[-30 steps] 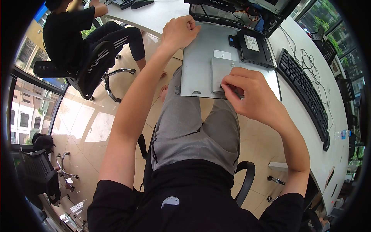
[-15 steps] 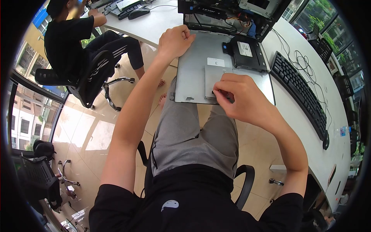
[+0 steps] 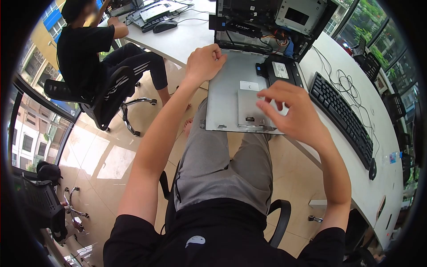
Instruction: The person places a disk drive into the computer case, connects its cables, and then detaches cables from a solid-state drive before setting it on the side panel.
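My right hand (image 3: 296,113) is open with fingers apart, over the right side of a flat silver metal box (image 3: 249,104). The box has a small dark slot near its front edge and lies on a grey metal panel (image 3: 222,95). My left hand (image 3: 205,64) rests at the panel's left edge, fingers curled; whether anything is in them is hidden. A black drive-like unit (image 3: 288,71) with a white label lies on the panel's right side. Behind it stands an opened computer case (image 3: 251,29) with cables inside.
A black keyboard (image 3: 342,118), a mouse (image 3: 372,169) and loose cables lie on the white table (image 3: 382,196) at right. A plastic bottle (image 3: 393,157) is near its far edge. At left another person (image 3: 84,58) sits on a chair, near a second mouse (image 3: 165,26).
My right hand has let go at the front edge of the silver box and lifted right, its fingers spreading. The dark slot now shows. My left hand stays at the panel's edge.
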